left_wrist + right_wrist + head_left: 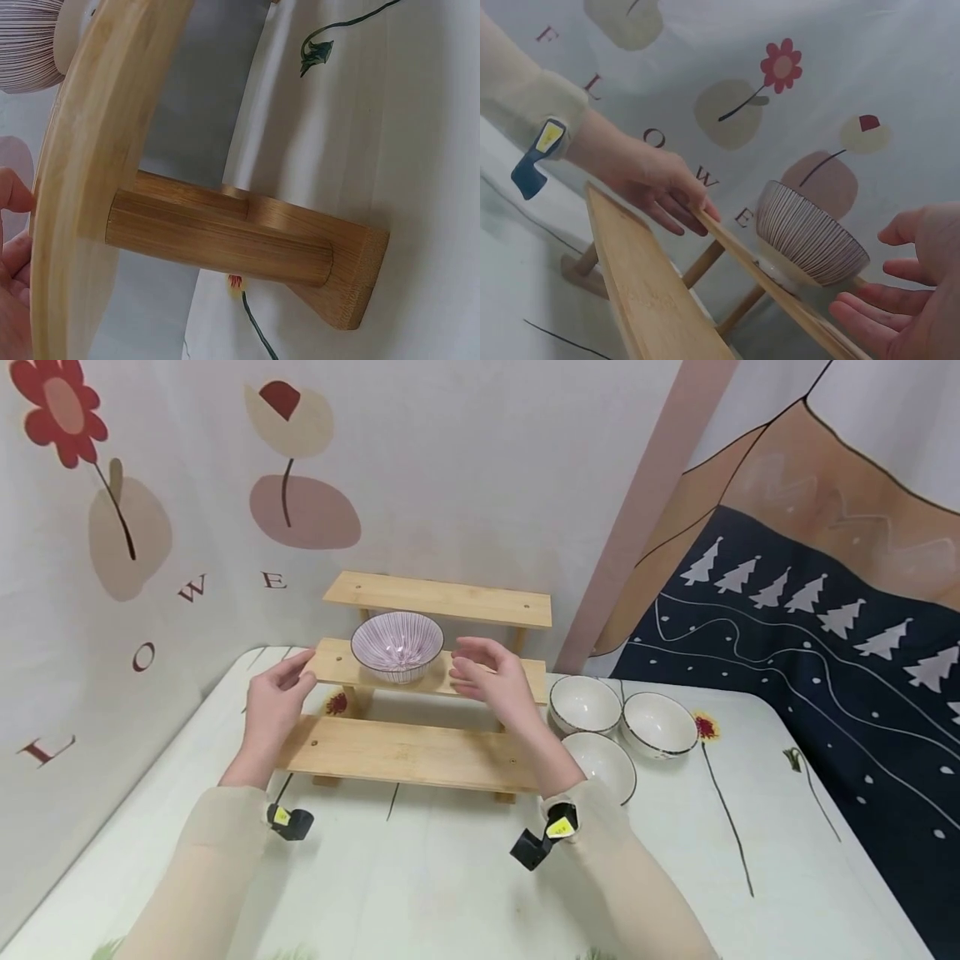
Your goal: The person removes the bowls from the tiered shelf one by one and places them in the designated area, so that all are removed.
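A purple-striped bowl [397,647] sits upright on the middle board of a three-step wooden shelf stand [405,752], left of its centre. My left hand [279,693] pinches the left end of that middle board; the left wrist view shows fingertips [16,191] at the board's edge. Just to the right of the bowl, my right hand [491,677] hovers with loosely bent, spread fingers. A gap shows between it and the bowl in the head view, and it holds nothing. From the right wrist, the bowl's striped outer wall [810,236] is seen facing the right hand's fingers.
Three white bowls with dark rims stand grouped on the table right of the stand: one at the back [585,703], one at the right [660,724], one in front [606,764], partly behind my right forearm. A printed cloth backdrop [480,468] hangs close behind the stand.
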`<state>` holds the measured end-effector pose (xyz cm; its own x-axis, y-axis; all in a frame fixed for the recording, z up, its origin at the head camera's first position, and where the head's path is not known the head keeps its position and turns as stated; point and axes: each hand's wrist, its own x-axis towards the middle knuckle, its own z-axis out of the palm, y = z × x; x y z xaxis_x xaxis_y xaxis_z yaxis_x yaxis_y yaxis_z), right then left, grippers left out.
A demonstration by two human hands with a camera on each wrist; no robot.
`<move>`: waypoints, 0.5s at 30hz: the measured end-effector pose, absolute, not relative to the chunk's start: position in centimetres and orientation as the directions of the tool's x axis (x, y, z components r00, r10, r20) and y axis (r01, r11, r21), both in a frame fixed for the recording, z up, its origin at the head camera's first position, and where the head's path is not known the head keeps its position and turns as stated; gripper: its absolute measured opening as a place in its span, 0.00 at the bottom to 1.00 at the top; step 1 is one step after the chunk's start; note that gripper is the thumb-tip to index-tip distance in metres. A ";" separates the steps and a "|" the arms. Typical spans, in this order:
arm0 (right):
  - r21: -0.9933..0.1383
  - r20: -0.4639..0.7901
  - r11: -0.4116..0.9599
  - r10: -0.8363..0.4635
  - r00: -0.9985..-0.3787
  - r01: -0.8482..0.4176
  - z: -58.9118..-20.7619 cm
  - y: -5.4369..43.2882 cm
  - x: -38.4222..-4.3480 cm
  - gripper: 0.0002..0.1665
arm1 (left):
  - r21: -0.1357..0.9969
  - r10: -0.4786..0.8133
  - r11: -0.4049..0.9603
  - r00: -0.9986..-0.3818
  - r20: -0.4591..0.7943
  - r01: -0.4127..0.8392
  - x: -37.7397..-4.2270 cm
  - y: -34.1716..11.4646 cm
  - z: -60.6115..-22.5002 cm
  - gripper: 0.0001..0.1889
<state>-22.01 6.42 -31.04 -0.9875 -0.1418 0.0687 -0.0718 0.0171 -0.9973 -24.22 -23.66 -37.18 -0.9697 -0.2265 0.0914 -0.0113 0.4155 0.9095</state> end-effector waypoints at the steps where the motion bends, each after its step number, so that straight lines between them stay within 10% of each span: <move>1: -0.998 0.060 0.016 -0.143 -0.988 -0.062 -31.1 6.2 -22.2 0.24 | 0.910 -0.225 0.415 -0.970 0.090 -0.012 -24.2 -23.7 -37.2 0.26; 15: -0.998 0.002 -0.065 -0.205 -0.979 0.012 -31.3 4.2 -23.6 0.32 | 0.914 -0.226 0.405 -0.970 0.093 -0.006 -24.3 -23.8 -37.3 0.26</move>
